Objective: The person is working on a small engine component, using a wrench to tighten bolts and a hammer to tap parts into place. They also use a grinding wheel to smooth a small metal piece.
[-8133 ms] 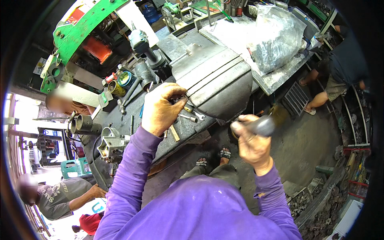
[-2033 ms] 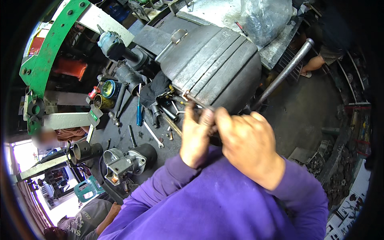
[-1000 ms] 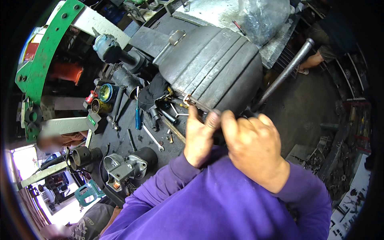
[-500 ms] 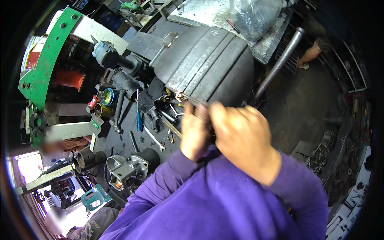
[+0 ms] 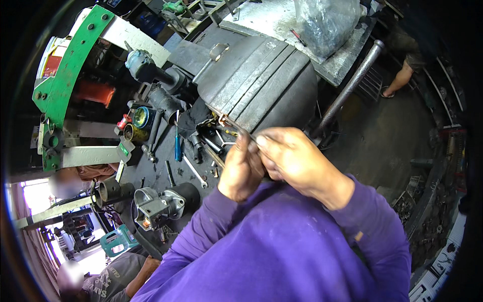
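Observation:
My left hand (image 5: 240,170) and my right hand (image 5: 299,157) are close together in front of a big grey ridged metal body (image 5: 261,78), which looks like a bench vise. The fingers of both hands are closed at the end of a thin dark strip (image 5: 235,126). This strip runs along the near edge of the grey body, beside a small copper-coloured piece (image 5: 222,120). Fingers hide the strip's end, so whether it is a wire or a flat bar cannot be made out.
Left on the bench lie a blue-handled screwdriver (image 5: 177,147), a wrench (image 5: 195,171) and a cast metal housing (image 5: 156,206). A long metal bar (image 5: 352,83) slants up at the right. A plastic bag (image 5: 327,27) rests behind. Another person's leg (image 5: 401,79) stands far right.
My right hand has turned from a blurred fist into a clearer pinch, fingers reaching toward the left hand. The whole view has shifted slightly.

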Available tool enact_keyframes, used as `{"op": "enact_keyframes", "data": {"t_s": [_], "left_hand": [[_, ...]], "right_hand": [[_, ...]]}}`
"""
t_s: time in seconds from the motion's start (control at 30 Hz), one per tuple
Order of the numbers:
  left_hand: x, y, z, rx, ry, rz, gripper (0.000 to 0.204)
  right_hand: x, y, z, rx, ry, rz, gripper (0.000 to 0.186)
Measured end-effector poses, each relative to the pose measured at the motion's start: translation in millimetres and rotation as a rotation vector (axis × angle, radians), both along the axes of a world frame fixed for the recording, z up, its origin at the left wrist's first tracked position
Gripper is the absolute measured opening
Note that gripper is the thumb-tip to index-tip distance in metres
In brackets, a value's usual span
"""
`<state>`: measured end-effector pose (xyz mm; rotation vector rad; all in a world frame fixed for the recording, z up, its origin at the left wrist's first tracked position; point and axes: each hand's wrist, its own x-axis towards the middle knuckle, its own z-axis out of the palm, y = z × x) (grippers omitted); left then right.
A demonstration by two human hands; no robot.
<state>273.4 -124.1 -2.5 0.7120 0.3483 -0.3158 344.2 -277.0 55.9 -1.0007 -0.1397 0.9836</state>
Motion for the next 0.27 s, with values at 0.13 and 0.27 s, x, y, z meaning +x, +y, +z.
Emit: {"op": "enact_keyframes", "data": {"t_s": [0.13, 0.27], "left_hand": [[-4.9, -11.2, 6.7, -0.04, 0.029, -0.073, 0.092], [-6.6, -9.3, 5.3, -0.162, 0.064, 0.119, 0.088]], "right_hand": [[2.8, -17.4, 12.3, -0.025, 0.191, 0.063, 0.024], [16.6, 4.3, -1.9, 0.133, 0.097, 0.121, 0.023]]}}
